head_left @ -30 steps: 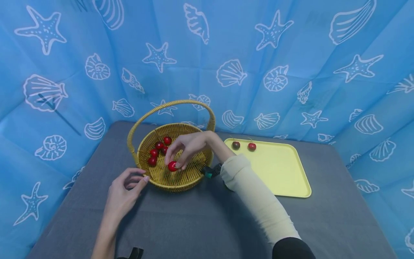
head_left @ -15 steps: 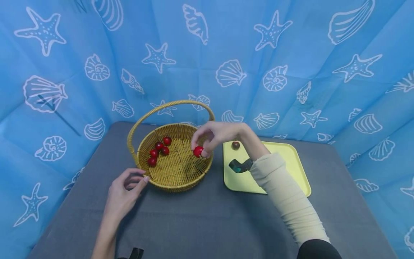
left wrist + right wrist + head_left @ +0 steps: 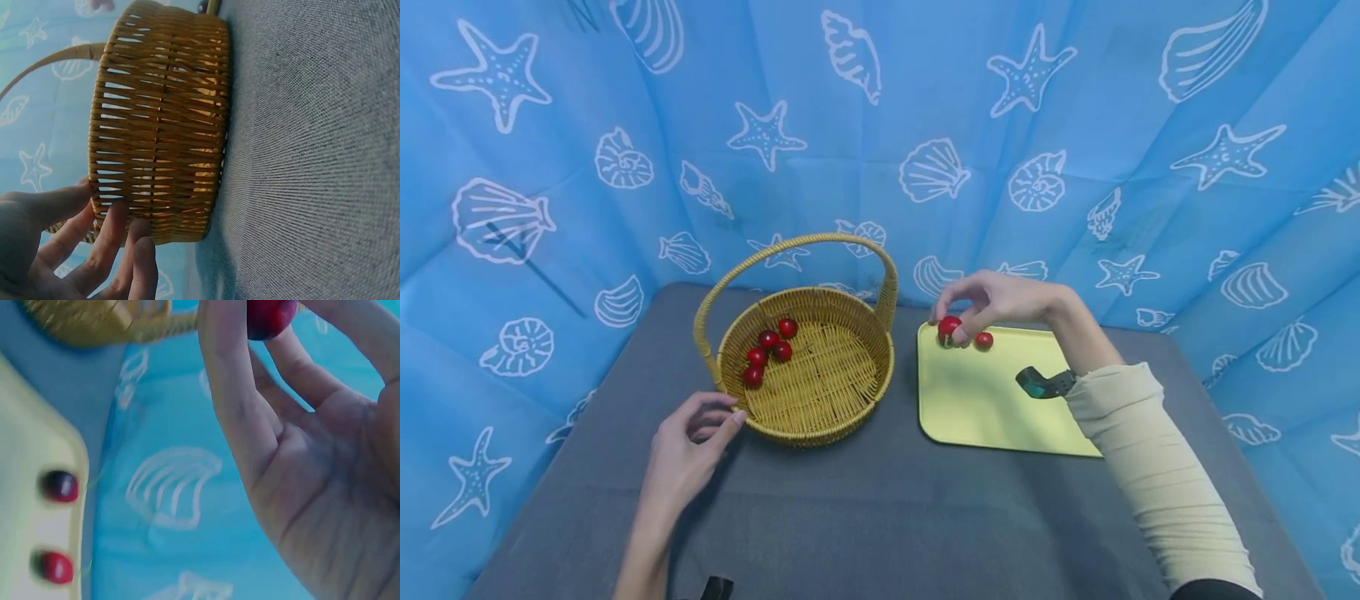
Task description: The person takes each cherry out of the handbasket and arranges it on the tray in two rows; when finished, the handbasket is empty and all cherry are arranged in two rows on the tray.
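Observation:
My right hand (image 3: 1011, 298) pinches a red cherry (image 3: 948, 326) between thumb and fingers, over the back left corner of the yellow tray (image 3: 1000, 400). In the right wrist view two more cherries lie on that tray, one dark (image 3: 60, 486) and one bright red (image 3: 56, 567). The held cherry covers most of the dark one in the head view. My left hand (image 3: 683, 450) grips the near left rim of the wicker basket (image 3: 805, 433), its fingers against the outer weave in the left wrist view. Several red cherries (image 3: 757, 356) sit along the basket's left inside.
The basket's tall arched handle (image 3: 797, 242) rises over it. A grey cloth (image 3: 850, 517) covers the table. Close behind the basket and tray hangs a blue curtain (image 3: 865, 167) with shell and starfish prints.
My right hand has carried the cherry rightward, out from over the basket to above the tray. The left hand stays at the basket rim.

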Tool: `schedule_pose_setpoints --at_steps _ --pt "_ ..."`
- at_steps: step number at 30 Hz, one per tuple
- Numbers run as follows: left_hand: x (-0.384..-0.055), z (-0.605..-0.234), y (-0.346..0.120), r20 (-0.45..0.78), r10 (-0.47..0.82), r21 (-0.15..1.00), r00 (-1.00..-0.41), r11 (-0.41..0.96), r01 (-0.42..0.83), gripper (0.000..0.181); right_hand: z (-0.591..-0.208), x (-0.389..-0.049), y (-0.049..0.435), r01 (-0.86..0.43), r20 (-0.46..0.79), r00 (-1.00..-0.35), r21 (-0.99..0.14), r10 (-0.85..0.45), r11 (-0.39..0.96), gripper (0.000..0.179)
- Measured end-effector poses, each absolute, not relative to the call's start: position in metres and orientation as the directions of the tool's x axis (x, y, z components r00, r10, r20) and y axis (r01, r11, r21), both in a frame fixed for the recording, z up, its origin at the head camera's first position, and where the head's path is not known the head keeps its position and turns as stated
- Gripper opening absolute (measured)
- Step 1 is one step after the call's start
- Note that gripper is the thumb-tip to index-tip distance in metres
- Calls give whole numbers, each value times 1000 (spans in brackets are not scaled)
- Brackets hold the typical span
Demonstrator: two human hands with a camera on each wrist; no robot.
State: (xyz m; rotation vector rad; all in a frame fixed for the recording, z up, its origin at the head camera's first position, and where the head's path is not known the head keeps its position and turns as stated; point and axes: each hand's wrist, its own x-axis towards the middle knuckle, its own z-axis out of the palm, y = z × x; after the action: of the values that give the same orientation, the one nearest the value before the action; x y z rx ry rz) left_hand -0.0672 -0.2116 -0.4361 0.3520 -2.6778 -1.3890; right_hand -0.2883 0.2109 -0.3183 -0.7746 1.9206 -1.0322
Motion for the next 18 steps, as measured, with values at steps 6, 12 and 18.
schedule_pose_setpoints --at_steps 6,12,18 --pt "-67 -437 -212 -15 -250 815 -968 558 -157 34 -335 -290 257 -180 -277 -605 -866 -747 467 25" --pt "-66 -439 -214 -6 -226 846 -974 518 -125 35 -349 -284 293 -112 -265 -781 -831 -565 545 35" --pt "-66 -438 -214 -6 -227 841 -974 526 -128 34 -367 -280 317 -117 -211 -831 -839 -515 532 46"
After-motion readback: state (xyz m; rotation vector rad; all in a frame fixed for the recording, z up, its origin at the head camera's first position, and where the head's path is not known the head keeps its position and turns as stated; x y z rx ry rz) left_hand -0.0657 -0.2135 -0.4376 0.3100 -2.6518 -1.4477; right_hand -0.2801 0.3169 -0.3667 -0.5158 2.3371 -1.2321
